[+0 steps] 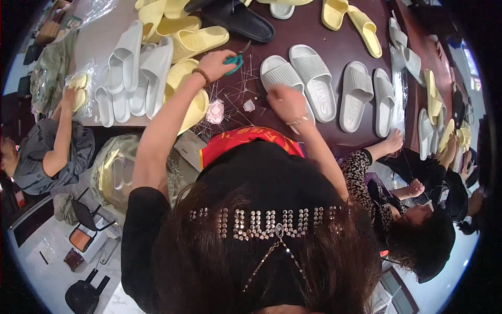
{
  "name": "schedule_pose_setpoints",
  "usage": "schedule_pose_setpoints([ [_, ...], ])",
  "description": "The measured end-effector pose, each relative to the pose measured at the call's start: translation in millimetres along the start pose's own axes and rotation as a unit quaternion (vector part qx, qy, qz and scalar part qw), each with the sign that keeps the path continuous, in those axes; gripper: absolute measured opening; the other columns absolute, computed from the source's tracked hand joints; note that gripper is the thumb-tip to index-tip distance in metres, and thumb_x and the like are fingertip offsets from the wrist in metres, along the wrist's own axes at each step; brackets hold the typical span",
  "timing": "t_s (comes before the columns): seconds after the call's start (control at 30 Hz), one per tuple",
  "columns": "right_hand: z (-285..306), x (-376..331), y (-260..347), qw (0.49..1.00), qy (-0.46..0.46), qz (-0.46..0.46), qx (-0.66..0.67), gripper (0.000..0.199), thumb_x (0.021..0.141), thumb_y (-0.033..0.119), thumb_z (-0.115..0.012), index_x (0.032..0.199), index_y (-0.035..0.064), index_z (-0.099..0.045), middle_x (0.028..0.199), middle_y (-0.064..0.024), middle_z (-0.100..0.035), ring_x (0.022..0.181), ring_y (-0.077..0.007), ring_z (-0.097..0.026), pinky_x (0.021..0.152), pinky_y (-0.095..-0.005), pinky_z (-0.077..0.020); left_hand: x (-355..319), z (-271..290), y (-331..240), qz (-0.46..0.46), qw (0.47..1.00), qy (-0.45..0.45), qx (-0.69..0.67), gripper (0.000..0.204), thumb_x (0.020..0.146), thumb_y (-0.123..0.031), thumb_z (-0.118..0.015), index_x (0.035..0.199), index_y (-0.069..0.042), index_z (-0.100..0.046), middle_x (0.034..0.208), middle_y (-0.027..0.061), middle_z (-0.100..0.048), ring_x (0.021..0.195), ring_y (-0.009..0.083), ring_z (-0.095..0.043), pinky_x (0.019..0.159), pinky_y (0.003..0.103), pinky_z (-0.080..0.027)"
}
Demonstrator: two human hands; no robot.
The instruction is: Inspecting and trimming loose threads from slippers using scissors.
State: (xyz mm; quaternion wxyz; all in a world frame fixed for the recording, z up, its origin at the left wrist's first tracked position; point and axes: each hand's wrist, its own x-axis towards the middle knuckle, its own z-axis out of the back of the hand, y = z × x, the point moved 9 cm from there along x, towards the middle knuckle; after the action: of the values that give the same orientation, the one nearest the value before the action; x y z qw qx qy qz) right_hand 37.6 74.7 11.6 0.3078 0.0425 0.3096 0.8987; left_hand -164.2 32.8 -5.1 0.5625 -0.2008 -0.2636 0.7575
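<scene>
My left hand [215,66], with a brown bead bracelet at the wrist, is closed at the green handles of a small pair of scissors [234,64]. Their dark blades point away over the table. My right hand [286,103] is curled over the near part of a light grey slide sandal [280,71]; the fingertips are hidden, so what they hold cannot be made out. Right beside that sandal lies another grey slide [316,83]. Scattered thread ends [241,90] cover the table between my hands, with a pink-and-white patterned piece [215,111] and a small white scrap [249,105].
Grey slides [124,63] and yellow slides [198,42] are piled on the left. A black slide [241,23] lies beyond. More grey slides [356,97] stand to the right. A co-worker [47,141] sits at the left, and others [397,193] at the right. Red cloth [251,137] lies at the table edge.
</scene>
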Motion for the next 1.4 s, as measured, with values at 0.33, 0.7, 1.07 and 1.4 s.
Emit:
schedule_pose_setpoints([
  [0.33,20.2,5.8,-126.4,0.908,-0.277,-0.119,-0.291,0.036,0.074,0.028,-0.058,0.102,0.0061,-0.054,0.102,-0.0138,-0.055,0.095,-0.0258,-0.054,0.081,-0.0394,-0.0416,-21.2,-67.9,-9.4,-0.013,0.977,-0.035,0.211,0.032,0.072,-0.026,-0.058,0.102,-0.014,-0.054,0.088,0.0096,-0.055,0.082,0.0303,-0.055,0.07,0.04,-0.045],
  [0.7,103.0,-23.2,-63.1,0.476,-0.112,0.121,0.864,0.042,0.086,0.029,-0.046,0.12,0.0033,-0.043,0.117,-0.0122,-0.048,0.105,-0.0249,-0.049,0.086,-0.0402,-0.0455,-33.6,-23.7,-58.9,0.028,0.972,-0.109,-0.206,0.026,0.078,-0.014,-0.056,0.104,-0.008,-0.057,0.08,0.0076,-0.059,0.069,0.0126,-0.056,0.065,0.025,-0.045],
  [1.07,108.4,-37.3,-25.3,0.439,-0.179,0.075,0.877,0.049,0.087,0.036,-0.042,0.126,0.0056,-0.035,0.122,-0.0138,-0.043,0.107,-0.0247,-0.048,0.085,-0.0358,-0.0471,-58.9,8.2,-185.4,-0.123,0.959,-0.182,-0.181,0.024,0.078,-0.005,-0.054,0.101,-0.002,-0.057,0.077,0.0077,-0.055,0.064,0.013,-0.053,0.058,0.024,-0.043],
  [1.4,69.6,-52.0,-46.6,0.308,-0.234,-0.224,0.895,0.053,0.087,0.037,-0.042,0.129,0.0075,-0.031,0.126,-0.0127,-0.038,0.113,-0.0242,-0.042,0.091,-0.0363,-0.0411,-54.9,22.9,-203.2,-0.178,0.956,-0.224,-0.064,0.023,0.076,-0.006,-0.057,0.098,-0.003,-0.057,0.08,0.0087,-0.054,0.066,0.0211,-0.055,0.058,0.029,-0.044],
])
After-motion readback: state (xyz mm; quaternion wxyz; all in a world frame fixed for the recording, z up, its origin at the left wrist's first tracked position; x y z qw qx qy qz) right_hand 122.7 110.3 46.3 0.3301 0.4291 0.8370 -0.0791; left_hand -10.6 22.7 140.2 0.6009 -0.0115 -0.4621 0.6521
